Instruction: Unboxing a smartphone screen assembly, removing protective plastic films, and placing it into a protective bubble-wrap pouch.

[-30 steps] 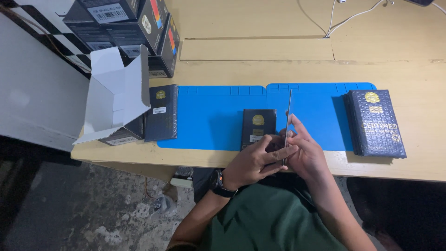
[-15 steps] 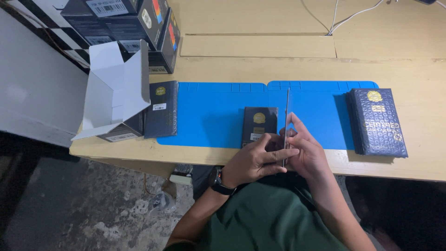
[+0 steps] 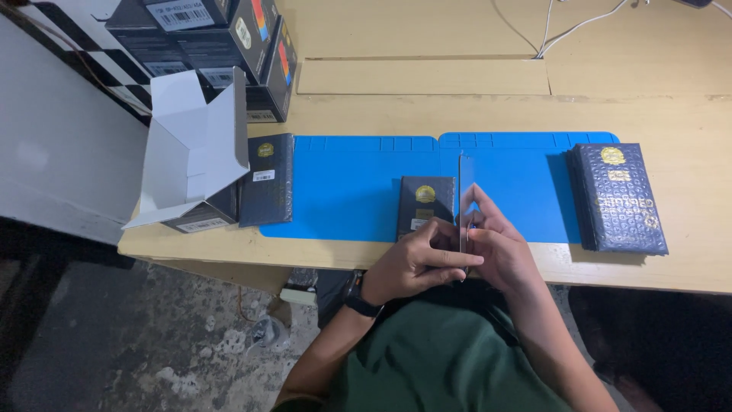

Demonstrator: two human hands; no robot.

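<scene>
I see both hands clamped on a thin sheet (image 3: 462,200), held on edge. Left hand (image 3: 418,263) and right hand (image 3: 499,252) are together above the blue mat (image 3: 351,191).

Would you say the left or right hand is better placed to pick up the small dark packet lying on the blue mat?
Left, probably: left hand sits just below the small dark packet; right hand lies further right.

A thin clear sheet (image 3: 462,200) (glass-like, seen almost edge-on) stands upright on its long edge above the near part of the blue mat (image 3: 358,191), its far end pointing away from the person. The left hand (image 3: 418,263) and right hand (image 3: 499,252) pinch its near end from either side. Just left of it lies a small dark packet (image 3: 425,204), flat on the mat.
</scene>
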